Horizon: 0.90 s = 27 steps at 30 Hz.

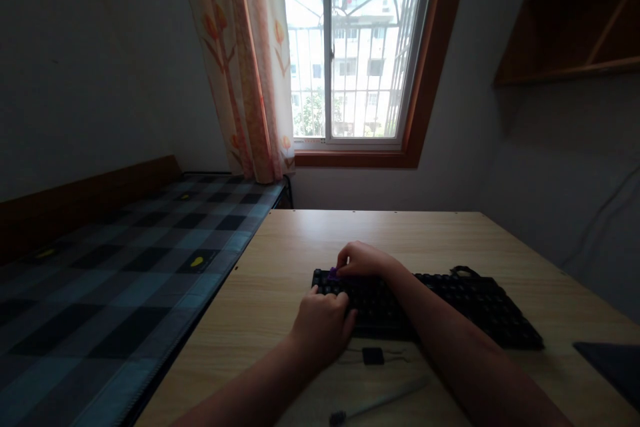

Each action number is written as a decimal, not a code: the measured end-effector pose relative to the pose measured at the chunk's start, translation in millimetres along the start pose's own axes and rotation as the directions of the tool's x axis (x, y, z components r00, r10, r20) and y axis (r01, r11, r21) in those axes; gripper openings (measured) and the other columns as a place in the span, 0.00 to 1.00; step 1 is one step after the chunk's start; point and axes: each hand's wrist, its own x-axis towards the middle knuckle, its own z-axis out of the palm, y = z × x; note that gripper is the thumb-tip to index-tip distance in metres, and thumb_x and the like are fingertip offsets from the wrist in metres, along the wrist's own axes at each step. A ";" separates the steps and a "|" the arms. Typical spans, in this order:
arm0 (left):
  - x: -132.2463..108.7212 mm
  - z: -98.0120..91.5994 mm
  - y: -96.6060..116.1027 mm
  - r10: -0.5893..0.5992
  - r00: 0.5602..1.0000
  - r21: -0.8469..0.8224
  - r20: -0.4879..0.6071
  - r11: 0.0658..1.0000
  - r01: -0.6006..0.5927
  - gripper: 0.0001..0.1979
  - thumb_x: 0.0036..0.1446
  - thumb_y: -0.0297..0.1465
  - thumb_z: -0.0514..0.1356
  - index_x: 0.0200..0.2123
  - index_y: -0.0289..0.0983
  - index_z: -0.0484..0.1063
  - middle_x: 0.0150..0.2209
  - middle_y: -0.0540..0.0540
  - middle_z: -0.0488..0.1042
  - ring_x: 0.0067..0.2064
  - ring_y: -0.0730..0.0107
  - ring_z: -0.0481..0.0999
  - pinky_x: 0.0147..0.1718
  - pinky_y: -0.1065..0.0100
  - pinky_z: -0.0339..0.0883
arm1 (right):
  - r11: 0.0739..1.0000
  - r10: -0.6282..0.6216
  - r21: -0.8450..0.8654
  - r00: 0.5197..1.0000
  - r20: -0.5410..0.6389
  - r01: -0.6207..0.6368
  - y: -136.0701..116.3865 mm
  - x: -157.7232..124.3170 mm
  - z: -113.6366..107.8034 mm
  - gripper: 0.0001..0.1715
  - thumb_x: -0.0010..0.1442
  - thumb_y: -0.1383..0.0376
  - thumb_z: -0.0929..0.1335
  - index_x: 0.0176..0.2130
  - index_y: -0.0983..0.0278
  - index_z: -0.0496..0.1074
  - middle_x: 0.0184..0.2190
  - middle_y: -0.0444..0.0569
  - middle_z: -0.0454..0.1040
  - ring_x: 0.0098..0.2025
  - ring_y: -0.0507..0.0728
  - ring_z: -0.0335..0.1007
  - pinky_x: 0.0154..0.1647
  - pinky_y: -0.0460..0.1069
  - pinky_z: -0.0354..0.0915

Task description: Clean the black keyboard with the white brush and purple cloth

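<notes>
A black keyboard [465, 303] lies on the wooden desk [280, 267]. My left hand [323, 327] rests curled on the keyboard's near left corner, fingers pressed against the keys. My right hand [363, 260] reaches across to the keyboard's far left corner and pinches a small purple object [333, 273] there, possibly a keycap or a small tool. Both forearms come in from the bottom of the view.
A small black square piece [373, 355] with thin wires lies on the desk just in front of the keyboard. A thin brush-like tool [380, 401] lies nearer me. A dark flat item [613, 363] sits at the right edge. A checked bed [110, 280] adjoins the desk's left.
</notes>
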 end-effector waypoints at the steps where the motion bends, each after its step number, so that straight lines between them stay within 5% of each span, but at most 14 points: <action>1: -0.1 0.3 -0.1 0.000 1.000 0.001 -0.002 1.000 0.000 0.12 0.65 0.36 0.53 0.34 0.37 0.72 0.34 0.40 0.81 0.37 0.54 0.81 0.49 0.50 0.67 | 0.998 0.022 0.057 1.000 0.013 -0.023 3.8 2.6 1.7 0.11 0.52 0.61 0.73 0.36 0.61 0.83 0.31 0.45 0.81 0.31 0.53 0.72 0.31 0.45 0.61; 12: 0.6 -1.4 1.8 -0.004 1.000 0.016 0.004 1.000 0.004 0.13 0.66 0.37 0.53 0.34 0.37 0.72 0.34 0.40 0.81 0.37 0.54 0.81 0.50 0.50 0.67 | 0.877 0.268 0.398 0.961 0.065 -0.271 20.3 13.4 19.8 0.10 0.49 0.64 0.73 0.34 0.64 0.80 0.26 0.44 0.77 0.25 0.50 0.67 0.25 0.44 0.59; 19: -0.2 -4.7 3.4 -0.007 1.000 0.017 0.017 1.000 0.007 0.14 0.66 0.37 0.52 0.34 0.37 0.73 0.34 0.39 0.81 0.37 0.52 0.81 0.50 0.48 0.68 | 0.873 0.221 0.439 0.975 0.033 -0.213 32.4 15.2 25.3 0.11 0.53 0.61 0.73 0.37 0.65 0.81 0.27 0.44 0.78 0.25 0.49 0.66 0.24 0.44 0.59; 27: -0.2 -1.9 1.7 0.002 1.000 0.005 0.003 1.000 -0.002 0.14 0.66 0.37 0.53 0.35 0.37 0.73 0.35 0.39 0.81 0.38 0.52 0.81 0.50 0.48 0.68 | 0.890 0.138 0.430 0.988 0.066 -0.153 35.1 16.2 25.0 0.18 0.47 0.59 0.78 0.39 0.63 0.81 0.30 0.44 0.80 0.30 0.51 0.71 0.27 0.43 0.61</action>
